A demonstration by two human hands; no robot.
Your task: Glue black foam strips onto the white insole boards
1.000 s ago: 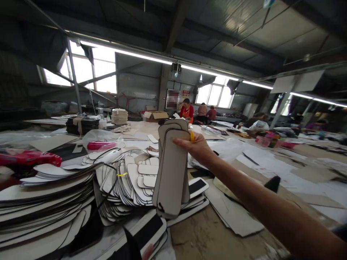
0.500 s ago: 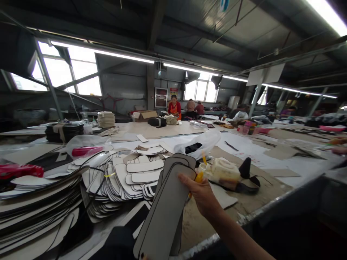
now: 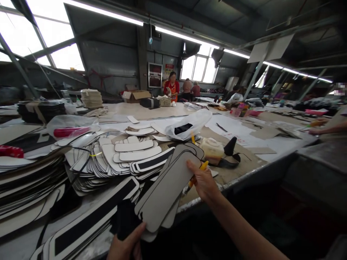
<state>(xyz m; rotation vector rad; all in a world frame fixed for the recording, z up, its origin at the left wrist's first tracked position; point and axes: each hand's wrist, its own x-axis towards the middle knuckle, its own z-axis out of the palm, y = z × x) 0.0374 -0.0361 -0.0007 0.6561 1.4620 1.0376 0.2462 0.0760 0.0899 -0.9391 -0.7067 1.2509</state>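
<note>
My right hand (image 3: 204, 181) grips the upper end of a small stack of long grey cut pieces with black edges (image 3: 165, 187), and a yellow-handled tool (image 3: 199, 171) sticks out of the same hand. At the bottom edge, my left hand (image 3: 127, 245) holds the lower end of that stack, thumb on top. The stack slants over the near edge of the worktable (image 3: 244, 173). Just left of it lie fanned piles of similar white and black pieces (image 3: 124, 159).
Tall stacks of flat sheets (image 3: 24, 187) fill the left. A plastic bag (image 3: 187, 126), a small container (image 3: 213, 150) and a black piece lie beyond my hand. Other people work at the far end (image 3: 171, 86), and another person's arm (image 3: 325, 127) reaches in at right.
The stack came down from held upright in the air to slanting low over the table edge. My left hand has come up and taken its lower end. The view swung right.
</note>
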